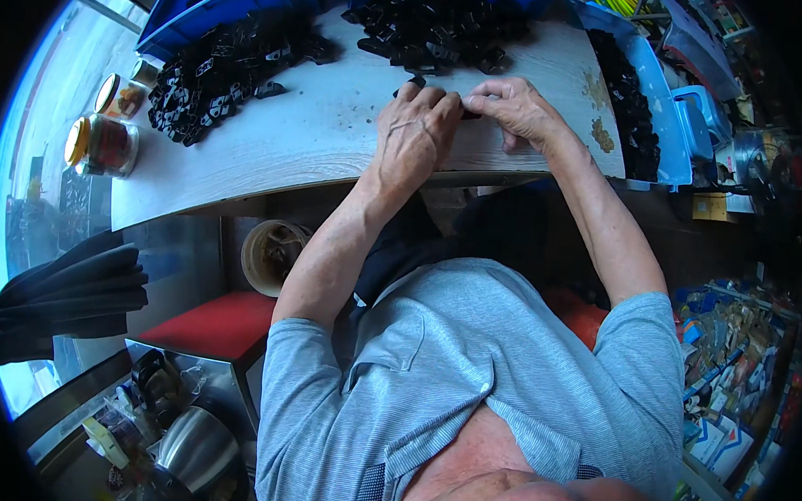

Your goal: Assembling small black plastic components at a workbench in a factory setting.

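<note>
My left hand [412,130] is closed, back upward, over the near part of the wooden tabletop [326,117]. A small black part [416,80] pokes out past its fingers. My right hand [519,112] meets it from the right, thumb and forefinger pinched at a dark piece [469,115] between the two hands. Whether both bits belong to one part is hidden by my fingers. Beyond my hands lies a heap of similar black parts [437,28]; a second heap [211,81] spreads over the table's left side.
Blue bins [223,10] stand along the far edge. A light blue bin [663,101] of black parts sits at the right. Jars [110,144] line the left end. Below the table are a round bucket [271,256] and a red-topped cabinet [214,321].
</note>
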The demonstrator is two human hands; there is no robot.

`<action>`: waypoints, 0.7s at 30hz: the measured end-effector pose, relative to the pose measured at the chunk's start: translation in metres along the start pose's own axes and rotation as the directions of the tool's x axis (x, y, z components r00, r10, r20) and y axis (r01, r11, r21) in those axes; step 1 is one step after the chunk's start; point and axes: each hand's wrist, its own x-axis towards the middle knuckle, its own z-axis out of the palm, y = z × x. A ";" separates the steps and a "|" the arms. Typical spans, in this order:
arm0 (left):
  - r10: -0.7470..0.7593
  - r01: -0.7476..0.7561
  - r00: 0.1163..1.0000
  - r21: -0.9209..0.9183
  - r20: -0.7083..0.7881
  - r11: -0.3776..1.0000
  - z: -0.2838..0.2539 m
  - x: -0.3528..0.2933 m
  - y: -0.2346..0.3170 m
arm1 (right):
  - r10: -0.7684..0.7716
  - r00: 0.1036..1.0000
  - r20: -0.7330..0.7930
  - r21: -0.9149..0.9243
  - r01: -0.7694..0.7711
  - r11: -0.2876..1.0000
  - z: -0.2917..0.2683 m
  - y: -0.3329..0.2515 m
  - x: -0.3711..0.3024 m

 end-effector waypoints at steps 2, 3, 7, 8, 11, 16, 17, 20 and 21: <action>0.024 -0.032 0.978 -0.036 -0.206 0.999 -0.002 0.001 0.002 | -0.033 0.998 -0.057 0.080 0.037 0.996 0.001 0.001 -0.001; 0.024 -0.032 0.979 -0.035 -0.204 0.999 -0.004 0.000 0.001 | -0.033 0.998 -0.056 0.082 0.037 0.996 0.001 0.001 -0.002; -0.057 0.076 0.946 0.048 -0.320 0.996 -0.015 -0.003 -0.020 | -0.031 0.996 -0.089 0.033 0.034 0.999 0.003 -0.004 -0.009; -0.071 0.094 0.957 0.068 -0.281 0.993 -0.018 -0.003 -0.023 | -0.049 0.995 -0.092 0.029 0.052 0.998 0.003 -0.003 -0.009; -0.117 0.123 0.992 0.122 -0.056 0.985 -0.021 -0.002 -0.025 | -0.070 0.992 -0.106 0.053 0.076 0.996 0.003 -0.004 -0.011; -0.097 0.103 0.993 0.089 -0.071 0.991 -0.018 0.002 -0.030 | -0.048 0.998 -0.029 0.031 0.049 0.998 0.004 -0.011 -0.008; -0.100 0.108 0.991 0.087 -0.092 0.990 -0.017 0.001 -0.030 | -0.031 0.999 -0.037 -0.013 0.031 0.999 0.006 -0.014 -0.009; -0.191 0.185 0.980 -0.088 -0.063 0.979 -0.021 0.001 -0.023 | -0.024 1.000 -0.014 0.014 0.024 1.000 0.009 -0.018 -0.007; -0.193 0.188 0.979 -0.082 -0.065 0.979 -0.018 0.003 -0.021 | -0.029 1.000 -0.009 0.016 0.029 0.999 0.010 -0.017 -0.008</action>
